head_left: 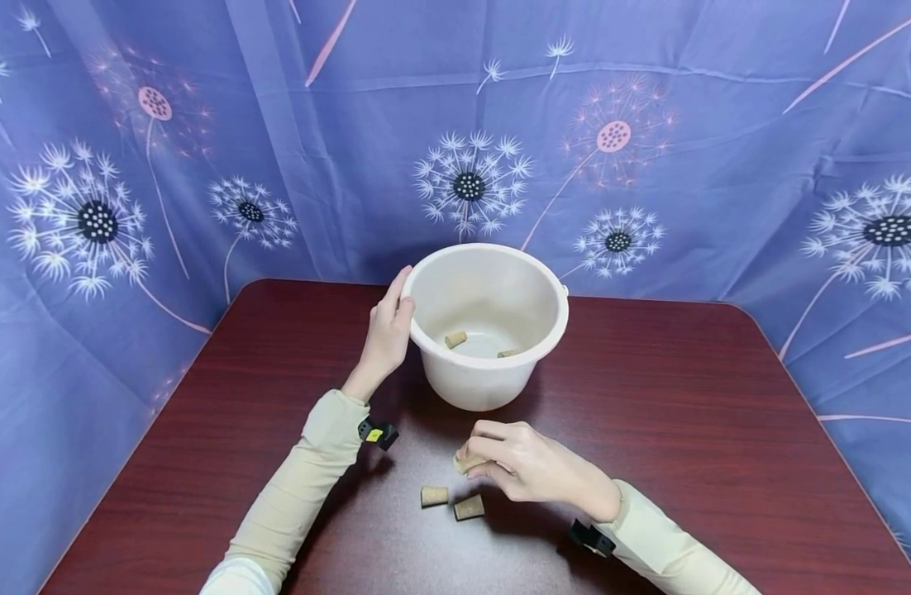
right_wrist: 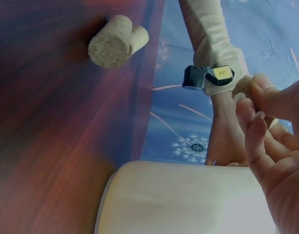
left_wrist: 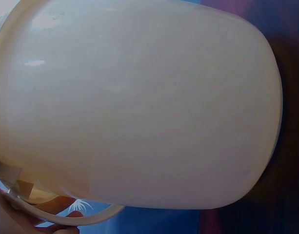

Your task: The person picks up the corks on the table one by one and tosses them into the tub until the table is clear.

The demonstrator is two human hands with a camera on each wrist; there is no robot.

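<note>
A white plastic bucket stands upright on the table, tilted slightly in view so its inside shows. My left hand grips its left rim; in the left wrist view the fingers are at the rim and a curved handle-like band. In front of the bucket, my right hand pinches a cork between thumb and fingers, above the table. Two more corks lie close together below that hand, one on the left and one on the right. Inside the bucket rest a cork and another cork, partly hidden by the rim.
The dark red wooden table has rounded back corners. Behind it and along both sides hangs a blue curtain with dandelion prints. Black wrist devices sit at both sleeve cuffs.
</note>
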